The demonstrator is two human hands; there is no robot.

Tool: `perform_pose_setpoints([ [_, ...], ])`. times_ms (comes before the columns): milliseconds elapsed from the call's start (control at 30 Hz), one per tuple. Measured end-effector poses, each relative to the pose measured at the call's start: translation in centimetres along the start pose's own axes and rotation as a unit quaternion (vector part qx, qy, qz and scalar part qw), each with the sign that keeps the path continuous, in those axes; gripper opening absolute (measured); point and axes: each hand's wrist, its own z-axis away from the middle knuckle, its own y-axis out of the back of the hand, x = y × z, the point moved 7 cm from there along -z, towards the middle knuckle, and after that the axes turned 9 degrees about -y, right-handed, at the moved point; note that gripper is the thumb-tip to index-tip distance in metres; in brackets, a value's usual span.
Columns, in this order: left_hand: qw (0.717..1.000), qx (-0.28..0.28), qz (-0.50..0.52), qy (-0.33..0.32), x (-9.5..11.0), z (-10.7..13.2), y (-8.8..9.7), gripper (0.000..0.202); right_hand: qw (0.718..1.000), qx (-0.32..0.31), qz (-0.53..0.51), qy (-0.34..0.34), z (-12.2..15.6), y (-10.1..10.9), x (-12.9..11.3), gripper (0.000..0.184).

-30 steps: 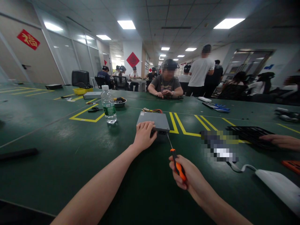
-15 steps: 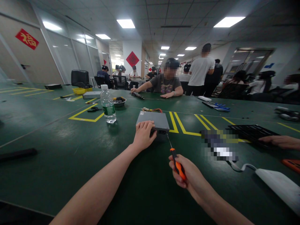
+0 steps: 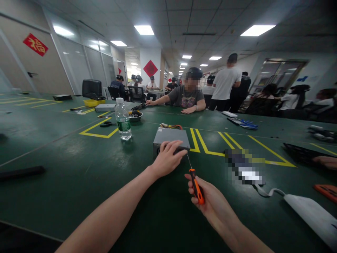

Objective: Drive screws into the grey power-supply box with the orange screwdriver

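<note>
A grey metal computer power supply unit lies on the green table, with coloured cables behind it. My left hand is over its front edge, fingers stretched and apart, covering part of the front face; whether it presses on the case I cannot tell. The thumb points toward the front right corner. In my right hand is a screwdriver with an orange and black handle, my fingers closed round it. Its thin shaft slants up to that corner, close to the left fingertips; what the tip touches is too small to see.
A water bottle stands left of the unit, near a metal bowl. To the right are a blurred-out device, a white object with a cable and an orange item. Across the table sits a person.
My left hand has loosened from the unit's front edge and shifted right, toward the screwdriver tip. The screwdriver is slightly more upright. At the right, another person's hand has moved a black panel away.
</note>
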Motion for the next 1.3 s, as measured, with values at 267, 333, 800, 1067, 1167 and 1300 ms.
perform_pose_setpoints([
  [267, 0.979, -0.033, 0.044, -0.194, 4.8, -1.2, -0.3, 0.021, 0.998, 0.001, 0.027, 0.064, -0.8, 0.5, -0.4, 0.010],
  [333, 0.979, -0.031, 0.048, -0.197, 4.7, -1.1, -0.5, 0.020, 0.984, 0.014, 0.133, 0.121, -0.4, 0.9, -0.8, 0.018],
  [800, 0.993, -0.029, 0.079, -0.085, 2.3, -1.0, 0.5, 0.031, 0.222, -0.020, 0.684, 0.695, 7.5, -3.9, -1.5, 0.024],
  [1067, 0.990, -0.016, 0.010, 0.142, -2.7, 1.6, 0.5, 0.044, 0.235, 0.021, 0.630, 0.740, 7.0, -3.6, -2.0, 0.015],
  [1167, 0.990, -0.016, 0.020, 0.136, -3.1, 2.2, 0.1, 0.041, 0.327, -0.004, 0.667, 0.669, 5.3, -2.7, -1.8, 0.016],
  [1300, 0.990, -0.005, 0.024, 0.141, -3.6, 2.3, 0.0, 0.036, 0.405, -0.021, 0.680, 0.611, 4.4, -1.4, -1.9, 0.030],
])
